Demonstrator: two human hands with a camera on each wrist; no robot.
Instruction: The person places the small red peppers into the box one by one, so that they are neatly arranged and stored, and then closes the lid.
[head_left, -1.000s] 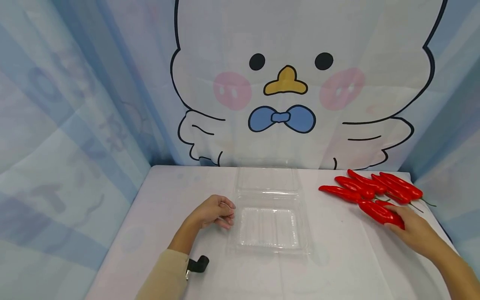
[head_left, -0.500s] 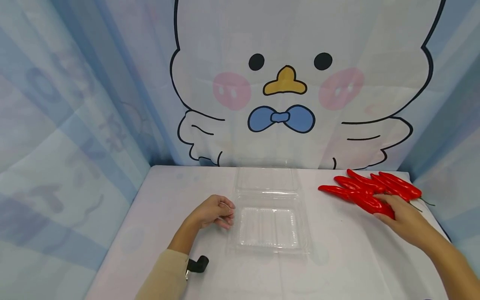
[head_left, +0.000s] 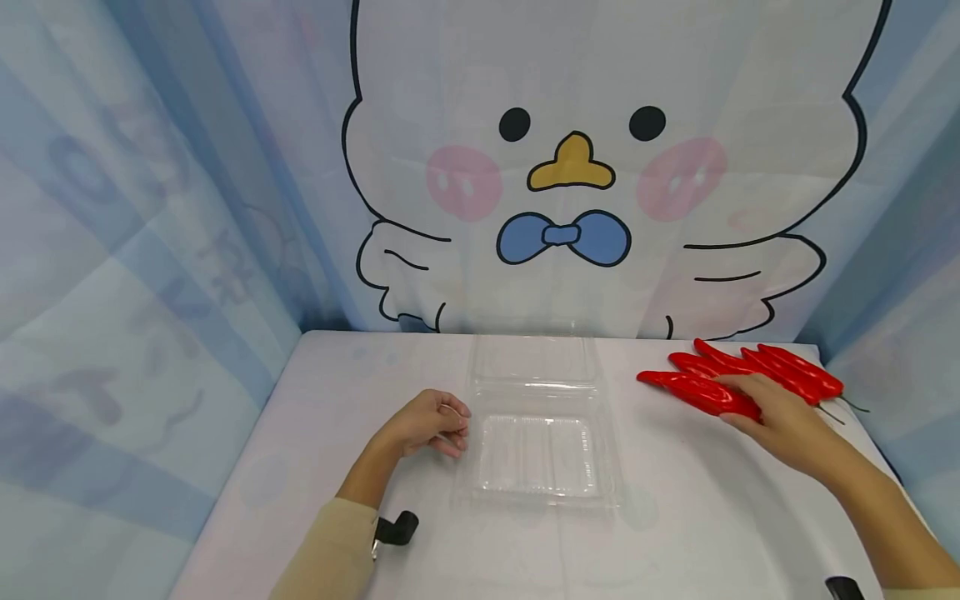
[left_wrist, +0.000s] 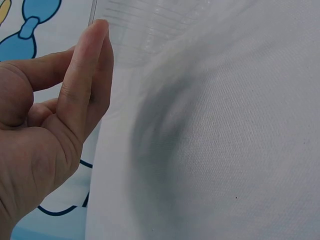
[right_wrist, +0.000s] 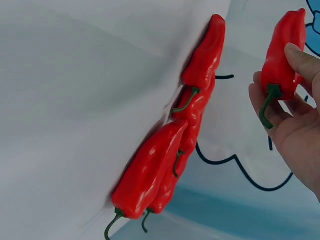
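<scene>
One right hand point(head_left: 783, 425) grips a glossy pepper point(right_wrist: 280, 57); only its wrist view shows the green stem point(right_wrist: 268, 107). The relaxed left hand point(head_left: 426, 423) neighbours a clear box point(head_left: 536, 458).

soft light; glossy red tapered peppers point(right_wrist: 150, 170) catch highlights; a blurry grey shadow point(left_wrist: 157, 145) crosses the white woven tablecloth point(left_wrist: 260, 145).

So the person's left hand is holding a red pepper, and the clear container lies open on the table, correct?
Not quite: the right hand holds the red pepper, as the right wrist view shows. The clear container does lie open on the table.
</scene>
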